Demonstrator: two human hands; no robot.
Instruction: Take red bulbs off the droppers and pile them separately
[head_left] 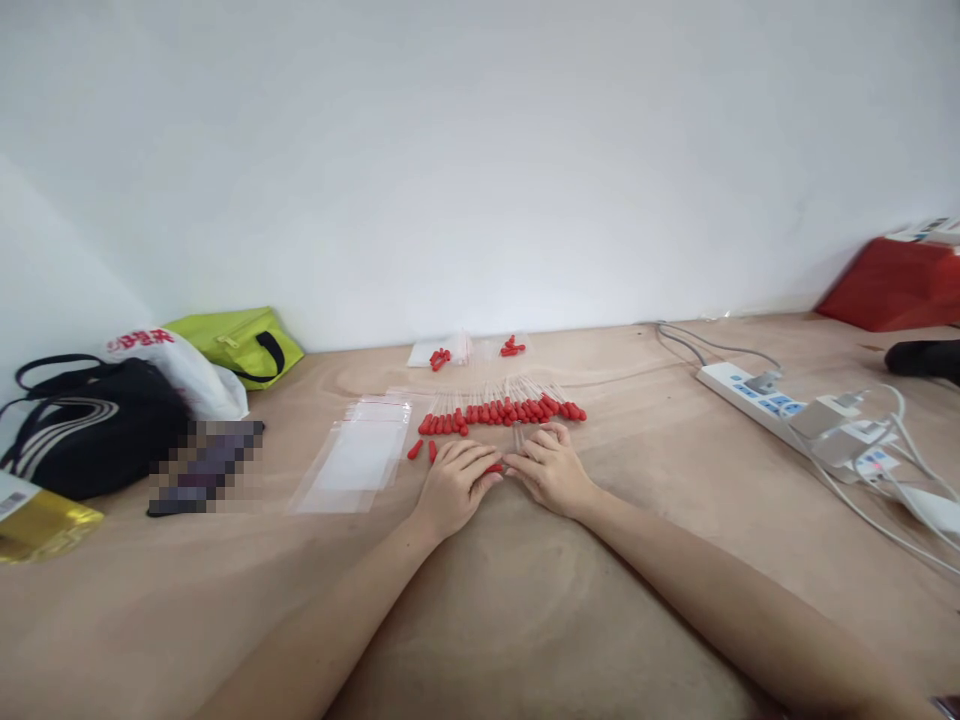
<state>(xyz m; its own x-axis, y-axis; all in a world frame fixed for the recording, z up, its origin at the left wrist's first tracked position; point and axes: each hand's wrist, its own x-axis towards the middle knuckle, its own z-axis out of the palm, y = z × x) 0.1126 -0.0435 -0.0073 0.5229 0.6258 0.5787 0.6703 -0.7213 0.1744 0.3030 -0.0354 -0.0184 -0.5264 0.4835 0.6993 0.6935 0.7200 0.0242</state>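
Observation:
My left hand [459,485] is closed, its fingers pinched on a red rubber bulb [493,468], partly hidden by them. Fingertips nearly meeting it, my right hand [551,470] is closed as well, curled around a clear glass tube [517,436] that shows only in part. Just beyond both hands lies a row of glass droppers [517,410], red bulbs facing me and thin tubes pointing to the wall. Two loose red bulbs, one of them at the far left [415,450], rest beside my left hand. Clear zip bags [352,455] are stacked further left.
Two small bags with red bulbs [440,358] lie near the wall. At right are a power strip [750,395] with chargers and cables, and a red box [892,285]. A black bag [97,420], a green bag [232,340] and a yellow packet [45,520] sit at left.

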